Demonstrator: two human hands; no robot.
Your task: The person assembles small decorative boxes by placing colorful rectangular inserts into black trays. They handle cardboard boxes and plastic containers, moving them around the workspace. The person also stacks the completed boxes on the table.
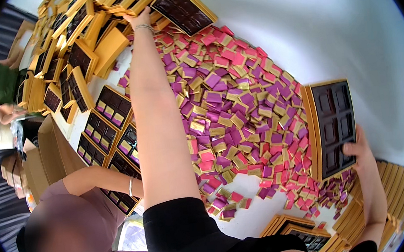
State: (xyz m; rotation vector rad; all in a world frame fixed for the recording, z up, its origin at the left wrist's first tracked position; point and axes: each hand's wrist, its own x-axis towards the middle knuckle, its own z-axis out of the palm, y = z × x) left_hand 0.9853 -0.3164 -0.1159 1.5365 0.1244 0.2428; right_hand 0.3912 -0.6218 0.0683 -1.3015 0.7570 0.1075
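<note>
My right hand (358, 148) grips a gold box (335, 129) with a dark tray of square compartments, held upright at the right. The thumb lies over its tray side, and the compartments hold nothing. My left arm stretches far forward, and my left hand (138, 20) is closed on the edge of a gold box (142, 3) in the far pile; part of the fingers is hidden. Between my arms spreads a heap of small wrapped squares (235, 112) in purple, pink and gold foil. Beside the left hand, another gold box (185, 8) leans with its dark tray showing.
Gold boxes (105, 52) are piled at the far left. Partly filled trays (101, 129) lie left of my arm, near a co-worker (75, 233). Another person (3, 88) sits farther back. Stacked gold boxes (391, 190) stand at the near right. A white wall (290, 28) rises behind.
</note>
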